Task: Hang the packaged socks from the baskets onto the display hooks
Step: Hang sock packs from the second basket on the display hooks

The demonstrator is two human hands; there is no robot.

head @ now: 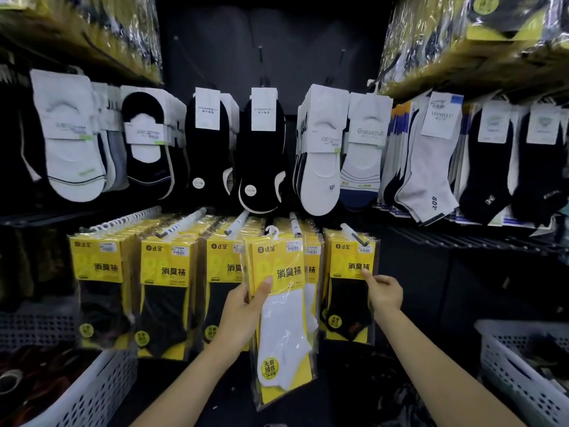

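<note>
Yellow-carded clear plastic packet of white ankle socks (284, 322) stands upright in my left hand (244, 309), thumb across its front and fingers curled behind. This brings its small white hanger loop (272, 232) close beside the white display hook (294, 221), not yet on it. My right hand (385, 292) lays a forefinger on the neighbouring hung packet of black socks (349, 300), probably to steady it; whether the thumb pinches it I cannot tell

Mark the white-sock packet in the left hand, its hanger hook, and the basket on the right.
white-sock packet (284, 322): head view, on the white sock's middle.
hanger hook (273, 232): head view, on its white plastic loop.
right basket (508, 371): head view, on its perforated front wall.
</note>
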